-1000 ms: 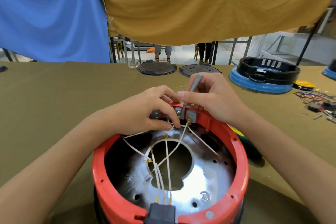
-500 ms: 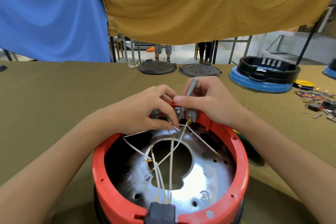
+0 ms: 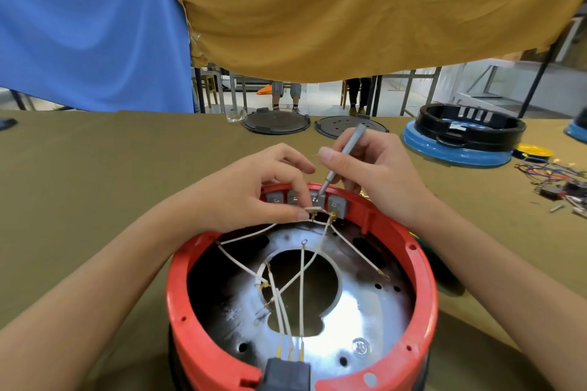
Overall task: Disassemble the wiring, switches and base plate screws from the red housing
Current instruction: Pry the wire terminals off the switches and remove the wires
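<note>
Head view: worn on my head, facing forward and down, close over the bench [image 3: 95, 168] before me.

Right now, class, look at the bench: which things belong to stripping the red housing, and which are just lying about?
In the job:
red housing
white wires
grey switches
screwdriver, held in the right hand
left hand, pinching a wire terminal
base plate screw

Lying about:
blue and black housing
two black round lids
loose coloured wires
</note>
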The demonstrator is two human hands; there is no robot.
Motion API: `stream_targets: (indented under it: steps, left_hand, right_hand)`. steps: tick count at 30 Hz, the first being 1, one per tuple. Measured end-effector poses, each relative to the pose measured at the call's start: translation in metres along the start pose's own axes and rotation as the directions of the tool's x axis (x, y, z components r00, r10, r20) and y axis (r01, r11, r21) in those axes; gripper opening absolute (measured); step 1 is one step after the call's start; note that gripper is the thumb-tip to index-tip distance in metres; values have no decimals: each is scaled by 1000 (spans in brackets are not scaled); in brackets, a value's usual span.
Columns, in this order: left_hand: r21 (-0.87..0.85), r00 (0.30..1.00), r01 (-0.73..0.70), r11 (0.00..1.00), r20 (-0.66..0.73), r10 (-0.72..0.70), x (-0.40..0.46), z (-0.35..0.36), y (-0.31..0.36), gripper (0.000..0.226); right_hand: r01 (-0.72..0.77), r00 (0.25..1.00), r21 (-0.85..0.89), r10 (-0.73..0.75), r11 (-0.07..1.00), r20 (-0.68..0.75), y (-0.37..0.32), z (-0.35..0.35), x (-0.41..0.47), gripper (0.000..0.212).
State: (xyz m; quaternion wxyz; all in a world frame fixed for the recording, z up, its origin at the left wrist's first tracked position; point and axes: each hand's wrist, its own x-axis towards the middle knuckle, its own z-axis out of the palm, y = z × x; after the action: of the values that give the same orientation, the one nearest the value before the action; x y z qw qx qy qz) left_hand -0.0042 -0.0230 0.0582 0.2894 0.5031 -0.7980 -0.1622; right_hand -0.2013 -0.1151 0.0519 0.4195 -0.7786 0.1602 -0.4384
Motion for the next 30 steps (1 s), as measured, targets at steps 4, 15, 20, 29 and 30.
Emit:
stream_targets:
  steps: [4, 15, 20, 29, 30]
  left_hand:
    - [-132, 995, -14, 991, -96, 1, 2, -1, 0, 9]
    - [-28, 960, 44, 999, -276, -50, 3, 1, -11, 9]
    - [-123, 955, 43, 992, -287, -76, 2, 1, -8, 12]
    - [-263, 934, 83, 961, -315, -167, 2, -3, -11, 8]
    - [-251, 932, 65, 966, -331, -149, 2, -3, -10, 10]
  right_hand:
    - [30, 998, 34, -29, 999, -47, -3, 1, -1, 32]
    - [131, 989, -107, -123, 986, 84, -5, 0, -2, 24]
    - [99, 994, -196, -89, 976, 59, -3, 2, 0, 19]
    - [10, 997, -166, -22, 986, -70, 1, 3, 3, 27]
    - [6, 999, -164, -14, 986, -51, 0, 3, 3, 27]
